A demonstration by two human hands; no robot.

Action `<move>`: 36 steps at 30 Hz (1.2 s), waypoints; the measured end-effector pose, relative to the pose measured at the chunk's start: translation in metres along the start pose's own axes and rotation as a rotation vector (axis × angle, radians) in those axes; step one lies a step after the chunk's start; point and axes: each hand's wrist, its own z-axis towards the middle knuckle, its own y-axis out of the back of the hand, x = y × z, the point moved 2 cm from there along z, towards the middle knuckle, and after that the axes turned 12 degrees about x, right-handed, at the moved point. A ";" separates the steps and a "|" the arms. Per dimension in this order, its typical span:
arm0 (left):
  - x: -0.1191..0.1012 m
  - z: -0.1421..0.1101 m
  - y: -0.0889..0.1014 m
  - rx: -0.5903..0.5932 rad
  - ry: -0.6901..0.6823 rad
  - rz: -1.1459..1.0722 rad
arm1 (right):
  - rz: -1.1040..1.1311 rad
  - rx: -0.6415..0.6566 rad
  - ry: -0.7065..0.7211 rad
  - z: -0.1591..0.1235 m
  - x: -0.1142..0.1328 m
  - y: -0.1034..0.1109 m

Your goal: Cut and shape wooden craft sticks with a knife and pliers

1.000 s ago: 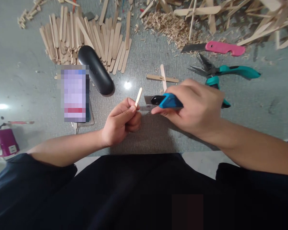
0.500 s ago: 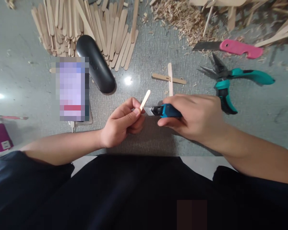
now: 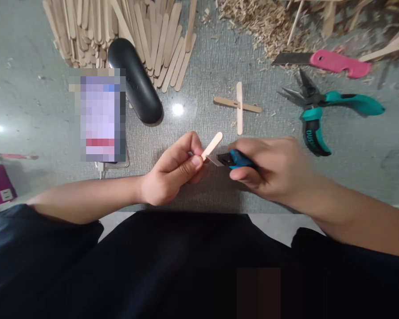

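Between the thumb and fingers of my left hand (image 3: 176, 168) is a pale wooden craft stick (image 3: 213, 145), slanting up to the right; its lower end is hidden in my grip. My right hand (image 3: 272, 168) is wrapped round a blue and black utility knife (image 3: 237, 159). The knife's blade points left, and its tip meets the stick's side close to my left thumb. Just beyond my hands, two more craft sticks (image 3: 240, 122) lie crossed on the grey table (image 3: 186, 195), the darker one showing a small slot.
A heap of craft sticks (image 3: 156, 42), a black case (image 3: 135, 82) and a blurred-out phone (image 3: 101, 117) lie to the left. On the right are teal-handled pliers (image 3: 319, 102), a pink folding knife (image 3: 339, 63) and wood shavings (image 3: 256, 26). A purple power adapter (image 3: 0, 184) stands far left.
The utility knife has come from beside the left hand to touch the stick. Both hands have shifted slightly right and nearer, and the stick leans further right. The view has moved a little.
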 end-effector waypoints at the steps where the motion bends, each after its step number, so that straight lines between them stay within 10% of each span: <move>1: 0.000 -0.001 0.000 0.016 -0.027 0.019 | 0.074 0.017 -0.004 0.001 0.001 0.001; 10: 0.007 -0.001 0.007 -0.114 -0.035 0.173 | 0.920 0.288 -0.023 0.004 0.002 -0.007; 18: 0.009 0.000 0.012 -0.132 -0.016 0.055 | 0.205 -0.129 -0.004 -0.001 -0.007 -0.002; 36: 0.003 0.001 0.005 -0.175 0.031 0.087 | 0.125 0.046 -0.067 0.004 -0.009 0.004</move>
